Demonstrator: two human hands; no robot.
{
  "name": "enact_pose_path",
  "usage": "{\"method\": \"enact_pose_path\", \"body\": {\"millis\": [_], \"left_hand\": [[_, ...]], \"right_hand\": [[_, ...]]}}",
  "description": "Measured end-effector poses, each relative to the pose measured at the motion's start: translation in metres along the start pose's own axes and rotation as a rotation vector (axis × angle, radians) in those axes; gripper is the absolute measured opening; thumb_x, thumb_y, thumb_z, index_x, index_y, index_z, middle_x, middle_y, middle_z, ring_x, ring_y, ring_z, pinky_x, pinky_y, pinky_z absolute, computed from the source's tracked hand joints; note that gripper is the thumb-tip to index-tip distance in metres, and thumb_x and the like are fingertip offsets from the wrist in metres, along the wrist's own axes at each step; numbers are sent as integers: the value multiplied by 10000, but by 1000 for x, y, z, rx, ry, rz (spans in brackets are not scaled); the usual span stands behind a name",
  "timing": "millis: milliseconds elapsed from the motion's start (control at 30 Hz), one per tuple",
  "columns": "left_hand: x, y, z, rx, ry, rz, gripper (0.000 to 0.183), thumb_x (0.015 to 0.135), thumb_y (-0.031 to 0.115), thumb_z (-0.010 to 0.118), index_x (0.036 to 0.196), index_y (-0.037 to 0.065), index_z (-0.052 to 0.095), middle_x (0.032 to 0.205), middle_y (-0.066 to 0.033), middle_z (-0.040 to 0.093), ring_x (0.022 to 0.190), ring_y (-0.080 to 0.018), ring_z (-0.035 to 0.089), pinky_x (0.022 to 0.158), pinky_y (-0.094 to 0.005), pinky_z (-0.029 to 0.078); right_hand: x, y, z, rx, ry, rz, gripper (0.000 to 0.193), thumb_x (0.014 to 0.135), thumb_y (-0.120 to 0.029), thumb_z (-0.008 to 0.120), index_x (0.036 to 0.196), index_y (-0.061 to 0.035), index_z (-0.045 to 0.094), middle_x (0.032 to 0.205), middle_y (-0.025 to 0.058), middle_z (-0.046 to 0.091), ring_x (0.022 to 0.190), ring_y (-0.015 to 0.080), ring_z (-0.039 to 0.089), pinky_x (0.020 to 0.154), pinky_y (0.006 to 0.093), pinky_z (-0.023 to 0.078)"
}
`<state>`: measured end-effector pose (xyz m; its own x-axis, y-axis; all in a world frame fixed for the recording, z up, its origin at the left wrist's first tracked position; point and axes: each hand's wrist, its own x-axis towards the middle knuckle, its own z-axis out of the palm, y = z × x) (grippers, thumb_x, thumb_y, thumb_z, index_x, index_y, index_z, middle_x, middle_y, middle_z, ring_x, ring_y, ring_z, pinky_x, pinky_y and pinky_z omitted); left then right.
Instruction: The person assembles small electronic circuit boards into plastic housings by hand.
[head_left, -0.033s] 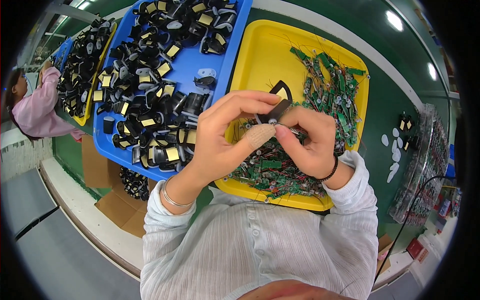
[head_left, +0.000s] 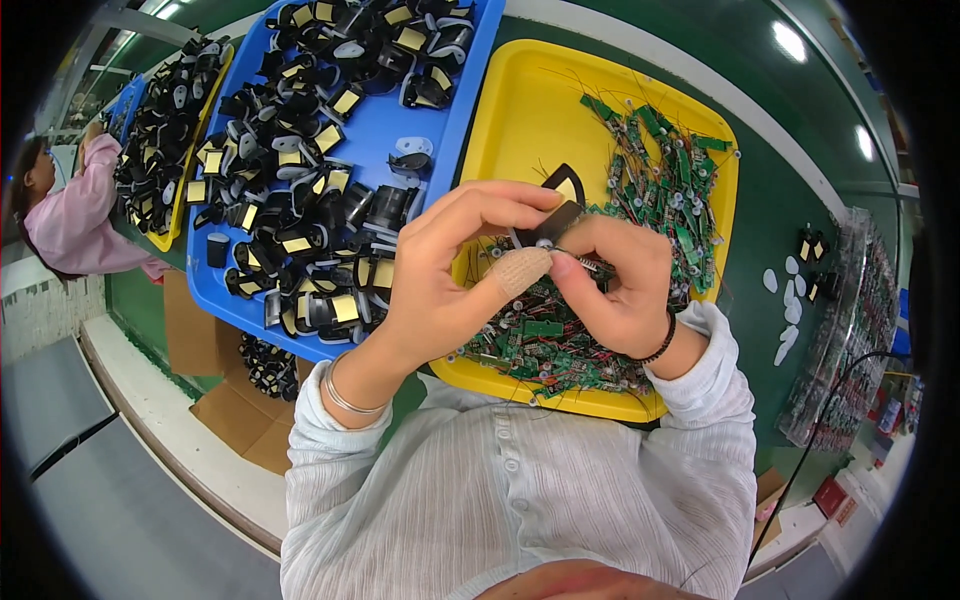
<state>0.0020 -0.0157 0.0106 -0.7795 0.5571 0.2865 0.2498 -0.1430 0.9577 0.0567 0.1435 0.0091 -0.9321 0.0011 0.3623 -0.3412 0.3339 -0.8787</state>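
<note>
My left hand (head_left: 430,270), its thumb wrapped in a tan bandage, is closed on a black plastic housing (head_left: 556,222) with a pale yellow pad at its far end. Thumb and forefinger of my right hand (head_left: 625,285) pinch a small circuit board (head_left: 599,268), mostly covered by the fingers. A small round silver part (head_left: 544,243) shows at the housing's near end, where the fingertips of both hands meet. Both hands are above a yellow tray (head_left: 520,85) of green circuit boards (head_left: 660,180) with thin wires.
Left of the yellow tray, a blue tray (head_left: 460,130) bears many similar black housings (head_left: 300,240). White oval pieces (head_left: 790,290) and a clear-walled rack (head_left: 835,330) lie to the right. A cardboard box (head_left: 240,420) stands below at left. A co-worker in pink (head_left: 85,200) sits far left.
</note>
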Motion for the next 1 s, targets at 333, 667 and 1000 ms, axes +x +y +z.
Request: {"method": "enact_pose_path", "body": {"millis": [333,667,1000], "left_hand": [[-4,-2,3,-330,-94,-121,155,837,22,491,985,-16,473,1036,-102,471,945,-135,476,834,-263,389],[-3,-5,1,-88,17,5,172,847,54,496,1005,-5,459,1044,-101,455,918,-144,476,807,-265,392],[1,-10,-11,248,87,112,397,737,33,637,1082,1,446,967,-67,501,858,-138,495,797,-250,383]], "right_hand": [[2,0,3,-255,11,-256,178,678,-73,640,842,-30,585,629,71,528,537,227,520,489,300,414],[0,2,0,84,-99,60,174,765,-59,571,934,-25,599,752,104,592,586,214,552,518,276,429],[5,8,1,297,8,167,54,786,-30,569,823,3,548,767,87,609,632,175,588,590,241,460]]}}
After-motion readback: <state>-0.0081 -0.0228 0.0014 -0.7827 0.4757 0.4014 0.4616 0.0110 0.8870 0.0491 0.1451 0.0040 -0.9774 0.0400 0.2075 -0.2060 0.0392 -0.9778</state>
